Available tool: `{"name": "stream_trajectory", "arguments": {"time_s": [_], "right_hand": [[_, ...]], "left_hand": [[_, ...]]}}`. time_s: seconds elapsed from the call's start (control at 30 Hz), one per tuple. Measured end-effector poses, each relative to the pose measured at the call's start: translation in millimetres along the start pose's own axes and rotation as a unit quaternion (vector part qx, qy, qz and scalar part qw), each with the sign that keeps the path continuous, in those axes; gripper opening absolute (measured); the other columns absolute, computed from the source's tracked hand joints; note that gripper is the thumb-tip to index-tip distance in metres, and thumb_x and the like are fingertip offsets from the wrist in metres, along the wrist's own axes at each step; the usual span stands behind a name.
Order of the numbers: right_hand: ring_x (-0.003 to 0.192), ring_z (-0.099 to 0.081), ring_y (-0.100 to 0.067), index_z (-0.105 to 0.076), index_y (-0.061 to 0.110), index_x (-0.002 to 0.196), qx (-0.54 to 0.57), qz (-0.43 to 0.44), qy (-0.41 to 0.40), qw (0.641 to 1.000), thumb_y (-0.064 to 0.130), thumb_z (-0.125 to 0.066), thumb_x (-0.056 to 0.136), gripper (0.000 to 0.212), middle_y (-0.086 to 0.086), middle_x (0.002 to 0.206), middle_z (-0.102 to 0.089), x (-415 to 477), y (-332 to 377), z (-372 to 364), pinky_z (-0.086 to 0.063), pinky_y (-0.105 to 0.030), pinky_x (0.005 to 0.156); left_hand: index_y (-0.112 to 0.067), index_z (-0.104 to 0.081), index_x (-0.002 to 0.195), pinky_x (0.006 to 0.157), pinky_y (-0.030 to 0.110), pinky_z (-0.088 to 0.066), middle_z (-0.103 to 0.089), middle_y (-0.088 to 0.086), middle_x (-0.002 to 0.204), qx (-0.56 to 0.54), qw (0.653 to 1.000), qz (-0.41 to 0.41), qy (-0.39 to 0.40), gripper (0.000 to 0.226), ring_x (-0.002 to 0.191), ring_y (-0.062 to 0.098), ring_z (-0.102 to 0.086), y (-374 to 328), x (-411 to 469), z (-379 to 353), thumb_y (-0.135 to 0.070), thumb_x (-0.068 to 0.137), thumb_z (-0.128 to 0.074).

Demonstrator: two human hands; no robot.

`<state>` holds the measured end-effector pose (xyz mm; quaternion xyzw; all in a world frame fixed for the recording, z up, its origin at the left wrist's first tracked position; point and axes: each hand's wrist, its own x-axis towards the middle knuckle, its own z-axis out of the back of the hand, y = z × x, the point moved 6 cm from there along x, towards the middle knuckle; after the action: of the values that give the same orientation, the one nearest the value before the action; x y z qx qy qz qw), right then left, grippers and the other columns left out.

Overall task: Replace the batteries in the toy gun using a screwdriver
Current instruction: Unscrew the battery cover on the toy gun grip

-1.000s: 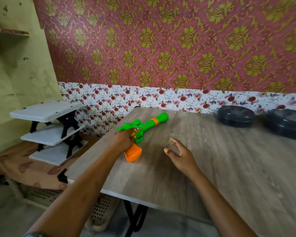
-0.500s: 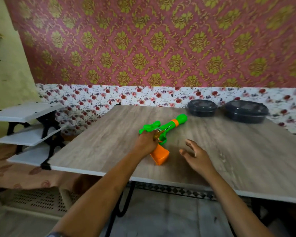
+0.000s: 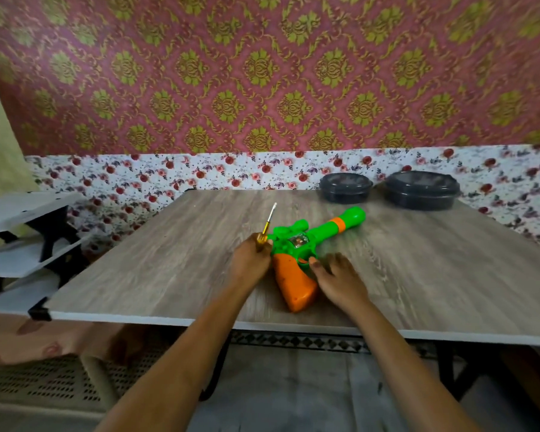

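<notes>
**Toy gun on a wood-grain tabletop, screwdriver in the left hand**

The left hand point(image 3: 251, 260) is clenched around the yellow handle of a screwdriver point(image 3: 267, 224), whose shaft points up and away from the knuckles. Just right of that hand the green-and-orange toy gun point(image 3: 296, 244) lies flat on the grey wood-grain tabletop point(image 3: 169, 260), its barrel angled away to the far right. The right hand point(image 3: 337, 279) rests against the orange grip. Its thumb touches the trigger guard and its fingers are loose and blurred, not closed around anything. Far beyond the right hand, two dark lidded containers point(image 3: 345, 187) sit at the tabletop's back edge. Behind them rises pink-and-gold damask wallpaper point(image 3: 262, 73) above a floral strip point(image 3: 200, 173). Well left of the left hand stands a white tiered shelf point(image 3: 19, 238).
</notes>
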<state>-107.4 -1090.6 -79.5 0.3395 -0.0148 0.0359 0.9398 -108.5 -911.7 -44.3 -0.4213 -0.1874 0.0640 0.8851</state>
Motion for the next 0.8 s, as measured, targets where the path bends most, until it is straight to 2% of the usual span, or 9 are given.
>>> {"name": "stream_trajectory", "arguments": {"time_s": [0.1,0.17,0.27,0.4,0.47,0.53,0.6,0.7,0.8], "right_hand": [[0.143,-0.019,-0.024,-0.036,0.013,0.141,-0.038,-0.026,-0.007,0.999,0.059,-0.025,0.093,0.067,-0.011,0.153,-0.024,14,5,-2,-0.015,-0.038,0.116],[0.137,-0.03,-0.026,-0.043,0.013,0.135,-0.039,-0.02,-0.012,0.999,0.064,-0.033,0.088,0.07,-0.011,0.146,-0.037,20,7,-5,-0.022,-0.039,0.113],[0.121,-0.047,-0.029,-0.055,0.013,0.116,0.006,-0.019,-0.041,0.999,0.069,-0.047,0.079,0.068,-0.01,0.125,-0.056,21,4,-2,-0.034,-0.04,0.104],[0.112,-0.054,-0.025,-0.055,0.023,0.104,0.132,0.0,-0.06,0.989,0.056,-0.061,0.077,0.043,-0.002,0.112,-0.063,20,3,3,-0.04,-0.04,0.1],[0.108,-0.057,-0.017,-0.047,0.033,0.118,0.302,0.032,-0.027,0.952,0.04,-0.067,0.08,0.043,0.004,0.11,-0.06,20,10,2,-0.049,-0.032,0.094],[0.096,-0.062,-0.008,-0.037,0.028,0.133,0.435,0.082,0.019,0.897,0.014,-0.065,0.085,0.057,0.005,0.11,-0.062,27,19,10,-0.054,-0.019,0.079],[0.097,-0.063,-0.01,-0.025,0.028,0.143,0.464,0.133,0.051,0.875,-0.001,-0.06,0.085,0.073,0.001,0.119,-0.062,41,24,22,-0.054,-0.023,0.084],[0.105,-0.063,-0.01,-0.018,0.039,0.14,0.441,0.177,0.088,0.875,-0.003,-0.061,0.083,0.082,0.003,0.126,-0.059,52,31,29,-0.051,-0.029,0.092],[0.107,-0.063,-0.011,-0.02,0.037,0.139,0.455,0.172,0.102,0.868,-0.002,-0.062,0.081,0.082,0.0,0.123,-0.062,63,25,19,-0.052,-0.029,0.09]], "left_hand": [[-0.009,-0.054,0.064,0.049,0.023,-0.043,-0.06,0.016,0.063,0.008,0.995,0.042,0.094,0.042,0.049,0.022,-0.059,3,6,-11,-0.033,0.097,-0.047],[-0.012,-0.049,0.059,0.036,0.017,-0.033,-0.051,0.008,0.052,-0.006,0.988,0.054,0.142,0.044,0.034,0.013,-0.045,4,9,-22,-0.035,0.097,-0.047],[-0.014,-0.048,0.062,0.034,0.014,-0.027,-0.047,0.006,0.05,-0.052,0.985,0.045,0.157,0.039,0.03,0.009,-0.04,4,15,-29,-0.034,0.096,-0.049],[-0.016,-0.044,0.064,0.032,0.015,-0.025,-0.038,0.004,0.052,-0.149,0.977,0.021,0.154,0.035,0.028,0.002,-0.033,-2,15,-36,-0.027,0.097,-0.048],[-0.016,-0.043,0.066,0.032,0.014,-0.027,-0.037,0.005,0.051,-0.203,0.971,0.002,0.129,0.033,0.027,0.001,-0.034,-11,19,-35,-0.024,0.098,-0.048],[-0.016,-0.045,0.072,0.033,0.014,-0.028,-0.038,0.006,0.05,-0.252,0.961,-0.03,0.107,0.027,0.028,0.001,-0.035,-24,28,-32,-0.022,0.098,-0.047],[-0.021,-0.048,0.083,0.035,0.014,-0.03,-0.04,0.004,0.052,-0.277,0.954,-0.067,0.094,0.015,0.033,0.0,-0.037,-36,42,-31,-0.023,0.098,-0.048],[-0.03,-0.051,0.098,0.038,0.013,-0.033,-0.046,-0.007,0.049,-0.304,0.942,-0.115,0.079,0.011,0.038,-0.001,-0.04,-46,53,-28,-0.02,0.098,-0.047],[-0.028,-0.05,0.108,0.04,0.025,-0.036,-0.056,0.007,0.056,-0.342,0.928,-0.135,0.055,0.018,0.045,0.017,-0.05,-50,55,-24,-0.014,0.097,-0.046]]}}
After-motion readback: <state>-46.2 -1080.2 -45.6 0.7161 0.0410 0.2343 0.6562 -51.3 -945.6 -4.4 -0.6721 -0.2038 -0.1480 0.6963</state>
